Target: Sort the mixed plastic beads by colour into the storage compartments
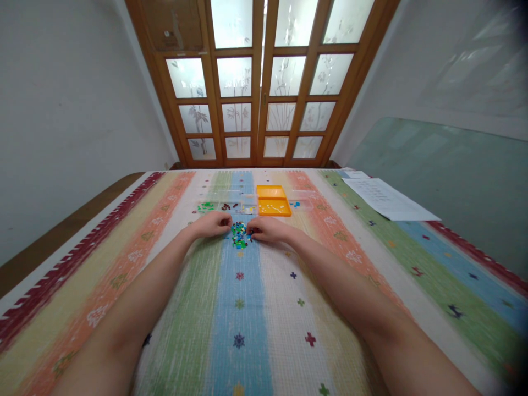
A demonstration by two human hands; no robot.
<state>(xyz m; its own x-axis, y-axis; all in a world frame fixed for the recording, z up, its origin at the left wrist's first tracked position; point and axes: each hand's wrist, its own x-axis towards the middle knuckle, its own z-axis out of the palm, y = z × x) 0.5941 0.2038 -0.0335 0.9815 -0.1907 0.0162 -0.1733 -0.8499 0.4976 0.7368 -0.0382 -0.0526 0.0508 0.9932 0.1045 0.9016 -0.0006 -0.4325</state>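
Observation:
A small heap of tiny mixed pieces, green, blue, white, yellow and brown, lies on the striped cloth between my hands. My left hand is at the heap's left edge, fingers curled together; anything in them is too small to make out. My right hand touches the heap's right side with its fingertips pinched, and what they hold is hidden. Just beyond stand small containers: clear trays with green pieces, brown pieces and blue pieces, and an opened orange box with whitish pieces in its near half.
A striped tablecloth covers the table. White printed sheets lie at the back right, by a pale green panel. Wooden doors with frosted panes stand behind the table, with walls on both sides.

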